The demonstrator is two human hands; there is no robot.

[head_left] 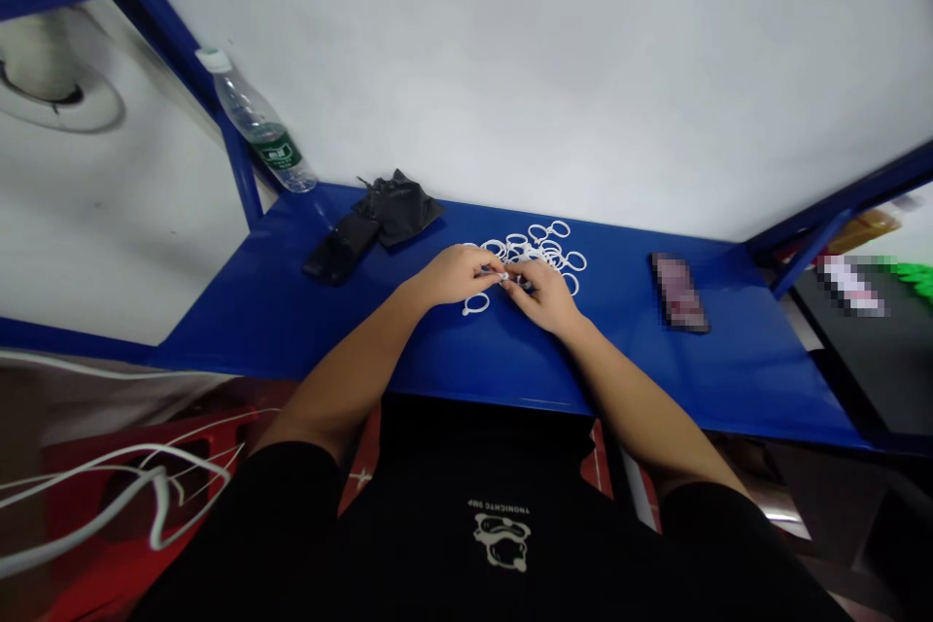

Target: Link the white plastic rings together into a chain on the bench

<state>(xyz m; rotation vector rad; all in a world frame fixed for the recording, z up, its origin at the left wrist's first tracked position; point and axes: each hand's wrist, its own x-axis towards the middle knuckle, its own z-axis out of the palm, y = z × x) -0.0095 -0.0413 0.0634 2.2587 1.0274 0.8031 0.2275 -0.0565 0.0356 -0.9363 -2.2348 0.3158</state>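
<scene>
My left hand (458, 274) and my right hand (548, 298) meet over the blue table, with fingertips pinched together around a white plastic ring (504, 278). Only a small white end of it shows between the fingers; the remainder is hidden. Just behind my hands lies a loose pile of white rings (516, 241), each with a small knob or clip. Nearer to me, below my left hand, a single white ring (476, 304) rests flat on the table.
The blue table (292, 330) stands against a white wall. At its left are a plastic bottle (266, 131), a black phone (341, 249) and a crumpled black bag (400, 206). Another phone (679, 293) lies at the right. White cables (156, 496) hang over a red stool (131, 544).
</scene>
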